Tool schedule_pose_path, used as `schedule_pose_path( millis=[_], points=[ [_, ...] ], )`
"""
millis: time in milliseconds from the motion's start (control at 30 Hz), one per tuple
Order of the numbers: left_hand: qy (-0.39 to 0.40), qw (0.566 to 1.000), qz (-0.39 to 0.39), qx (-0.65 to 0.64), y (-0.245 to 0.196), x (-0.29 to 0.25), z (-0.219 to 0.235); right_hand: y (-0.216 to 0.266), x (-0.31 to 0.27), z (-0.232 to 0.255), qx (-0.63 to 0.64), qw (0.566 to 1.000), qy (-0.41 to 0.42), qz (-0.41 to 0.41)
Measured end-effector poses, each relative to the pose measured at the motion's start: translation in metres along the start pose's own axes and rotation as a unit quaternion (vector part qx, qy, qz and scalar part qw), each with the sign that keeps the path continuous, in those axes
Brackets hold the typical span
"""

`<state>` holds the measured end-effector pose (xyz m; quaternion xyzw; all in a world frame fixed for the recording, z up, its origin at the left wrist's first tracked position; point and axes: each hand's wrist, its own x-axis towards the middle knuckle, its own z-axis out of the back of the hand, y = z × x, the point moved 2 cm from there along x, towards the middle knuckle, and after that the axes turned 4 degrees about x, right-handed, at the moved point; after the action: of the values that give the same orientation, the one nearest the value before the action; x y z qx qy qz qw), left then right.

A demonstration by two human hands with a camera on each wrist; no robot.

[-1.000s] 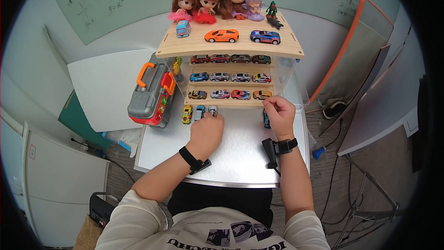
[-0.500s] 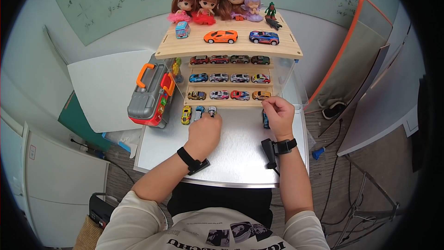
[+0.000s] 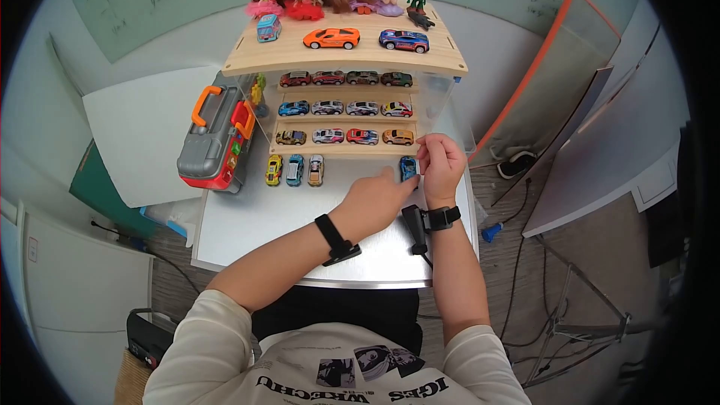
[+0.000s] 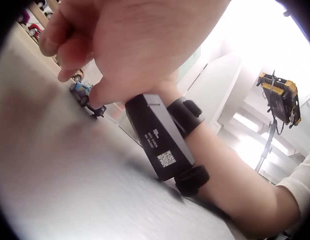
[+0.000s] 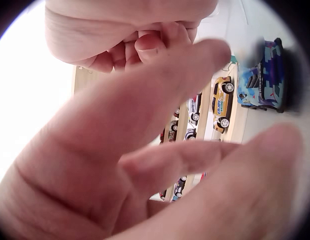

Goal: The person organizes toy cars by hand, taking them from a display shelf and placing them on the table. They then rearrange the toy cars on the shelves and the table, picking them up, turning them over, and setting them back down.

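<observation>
A blue toy car (image 3: 408, 168) stands on the metal tabletop at the right, in front of the wooden shelf. My left hand (image 3: 373, 201) reaches over beside it. In the right wrist view, its index finger and thumb are spread either side of the blue car (image 5: 264, 80), with a gap to the thumb. My right hand (image 3: 441, 169) rests just right of the car, fingers loosely curled with nothing seen in them. To the left, yellow (image 3: 274, 170), teal (image 3: 295, 170) and white-and-tan (image 3: 316, 170) toy cars stand in a row.
Rows of toy cars fill the tiered shelf (image 3: 345, 91). On its top board (image 3: 292, 60) are dolls, a blue van (image 3: 268, 28), an orange car (image 3: 331, 38) and a blue car (image 3: 404, 40). A grey toy toolbox (image 3: 202, 151) stands left of the shelf.
My left hand has let go of the white-and-tan car at the end of the row and moved right to the blue car. The head view has shifted; my right hand stays beside the blue car.
</observation>
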<state>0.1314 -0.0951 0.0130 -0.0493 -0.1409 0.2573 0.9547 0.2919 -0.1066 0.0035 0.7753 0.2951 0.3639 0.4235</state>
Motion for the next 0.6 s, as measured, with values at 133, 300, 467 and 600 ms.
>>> schedule_pose_path(
  millis=[133, 300, 467, 600],
  points=[
    [0.01, 1.0, -0.018, 0.006, -0.007, 0.023, -0.011, 0.003, 0.0, 0.002, -0.003, 1.0, -0.024, 0.006],
    [0.01, 0.998, -0.062, 0.0, 0.0, 0.023, -0.009, 0.0, 0.002, 0.002, 0.005, 0.999, -0.03, 0.029],
    [0.017, 0.999, 0.014, 0.032, 0.01, -0.015, 0.011, 0.004, -0.001, -0.001, -0.022, 0.999, -0.012, 0.022],
    [0.033, 0.992, 0.075, 0.091, 0.03, -0.04, 0.021, 0.001, -0.002, -0.001, -0.035, 0.999, -0.012, 0.019]
  ],
)
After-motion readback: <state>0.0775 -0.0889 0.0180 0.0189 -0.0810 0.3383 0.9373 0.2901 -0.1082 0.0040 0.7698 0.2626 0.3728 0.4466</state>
